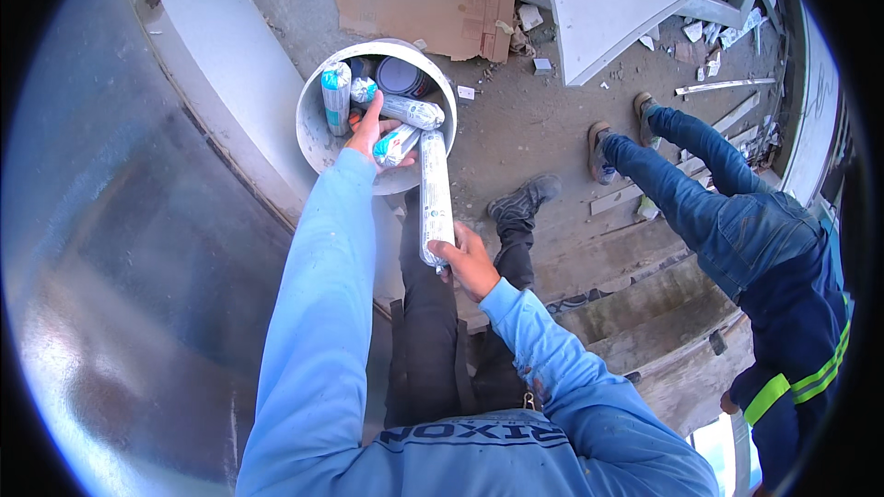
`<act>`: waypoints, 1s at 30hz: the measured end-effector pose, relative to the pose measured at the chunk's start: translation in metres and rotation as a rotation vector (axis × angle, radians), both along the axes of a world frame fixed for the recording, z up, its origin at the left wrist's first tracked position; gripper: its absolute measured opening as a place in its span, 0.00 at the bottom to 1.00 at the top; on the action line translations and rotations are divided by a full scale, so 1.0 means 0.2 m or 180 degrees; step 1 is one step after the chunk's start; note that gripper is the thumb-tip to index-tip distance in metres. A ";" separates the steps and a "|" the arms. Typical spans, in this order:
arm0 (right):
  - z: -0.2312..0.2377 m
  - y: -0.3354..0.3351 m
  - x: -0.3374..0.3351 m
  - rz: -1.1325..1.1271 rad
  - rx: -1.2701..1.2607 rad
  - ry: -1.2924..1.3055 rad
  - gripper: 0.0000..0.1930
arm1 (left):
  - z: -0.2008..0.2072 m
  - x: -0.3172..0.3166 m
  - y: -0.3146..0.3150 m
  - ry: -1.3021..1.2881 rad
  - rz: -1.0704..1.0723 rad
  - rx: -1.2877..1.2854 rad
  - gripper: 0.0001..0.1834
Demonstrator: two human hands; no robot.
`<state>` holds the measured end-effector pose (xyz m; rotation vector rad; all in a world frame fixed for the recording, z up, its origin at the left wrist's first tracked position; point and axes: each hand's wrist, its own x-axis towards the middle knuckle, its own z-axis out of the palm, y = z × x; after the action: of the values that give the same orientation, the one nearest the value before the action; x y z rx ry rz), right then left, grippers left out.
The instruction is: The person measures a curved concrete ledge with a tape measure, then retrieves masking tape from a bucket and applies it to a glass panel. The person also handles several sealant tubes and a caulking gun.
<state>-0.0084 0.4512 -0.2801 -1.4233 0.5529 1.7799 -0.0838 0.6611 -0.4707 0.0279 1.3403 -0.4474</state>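
A white bucket (307,129) stands ahead of me, holding several silvery foil sausage packs of sealant with blue and white print. Reaching into it, my left hand (366,129) is closed around a short-looking foil pack (394,144), part of which is hidden under another pack (412,111). One more pack (336,97) leans upright against the bucket's left wall. My right hand (468,262) grips the near end of a long white-and-silver sealant pack (435,193), whose far end lies over the bucket's near right rim. A dark round can (399,76) sits deeper in the bucket.
Flattened cardboard (414,0) lies beyond the bucket. A large pale panel (635,5) and scattered scraps cover the far right floor. To the right, a co-worker in jeans (700,166) is close by. A shiny metal surface (138,267) runs along my left.
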 end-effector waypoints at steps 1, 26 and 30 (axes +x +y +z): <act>-0.01 0.01 -0.01 0.0029 -0.0002 0.0017 0.27 | -0.03 0.06 0.02 0.0269 -0.0348 0.0029 0.56; 1.43 -1.79 0.23 -0.1307 -0.0838 -0.0157 0.31 | 1.27 -0.16 -0.35 -0.1715 -0.2294 0.0729 0.40; 1.63 -2.12 0.11 -0.2196 -0.0602 -0.0630 0.31 | 1.51 0.17 -0.71 -0.2906 -0.2856 0.0421 0.42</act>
<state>0.0133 0.0266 0.0454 -1.2967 0.9832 1.0508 -0.0507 0.5189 -0.1689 0.8678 0.3802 -0.9478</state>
